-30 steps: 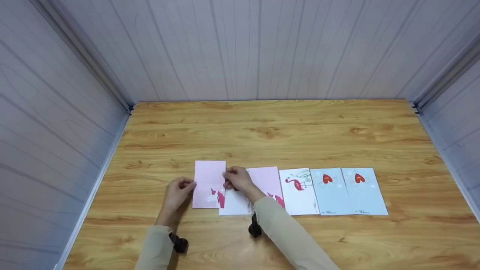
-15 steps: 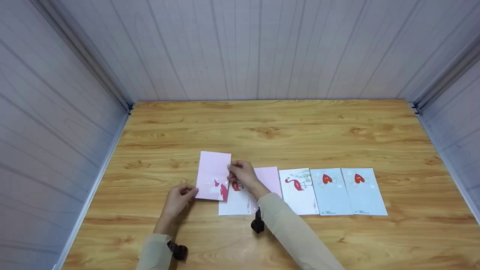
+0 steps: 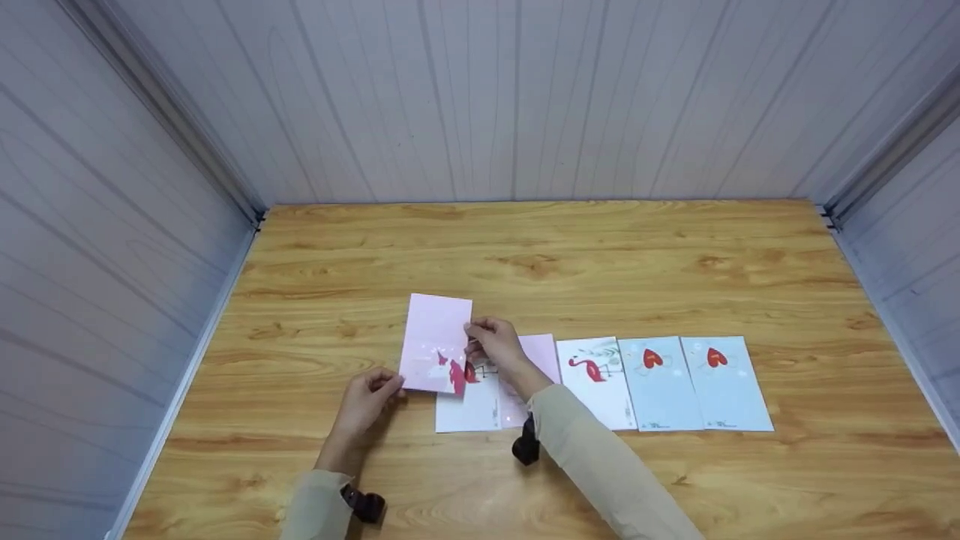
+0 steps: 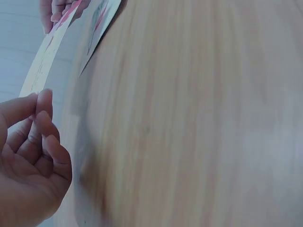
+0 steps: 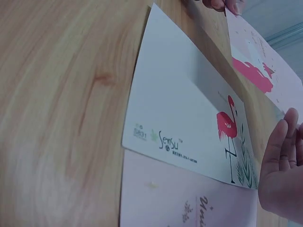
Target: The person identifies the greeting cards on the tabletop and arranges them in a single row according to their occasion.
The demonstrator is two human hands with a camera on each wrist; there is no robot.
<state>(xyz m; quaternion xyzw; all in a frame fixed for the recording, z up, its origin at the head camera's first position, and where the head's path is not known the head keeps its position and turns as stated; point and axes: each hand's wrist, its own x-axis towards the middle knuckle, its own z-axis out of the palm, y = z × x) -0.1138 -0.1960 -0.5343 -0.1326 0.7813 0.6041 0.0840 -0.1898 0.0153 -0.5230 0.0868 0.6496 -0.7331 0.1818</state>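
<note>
unicorn card [image 3: 436, 330] between left hand [image 3: 366, 401] and right hand [image 3: 501, 348], at the left end of the card row [image 3: 600, 397] on the table [image 3: 540, 251].

Smooth paper cards [image 3: 439, 326], wood-grain tabletop [image 3: 600, 277] with a soft sheen, matt cloth sleeves [image 3: 611, 457]

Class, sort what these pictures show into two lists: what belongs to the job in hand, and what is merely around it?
Job in hand:
raised unicorn card
left hand and right hand, pinching it
probably the lined-up flamingo cards, pink card and blue heart cards

Merely around:
wooden table
wall panels
black wrist devices, worn, not handled
</note>
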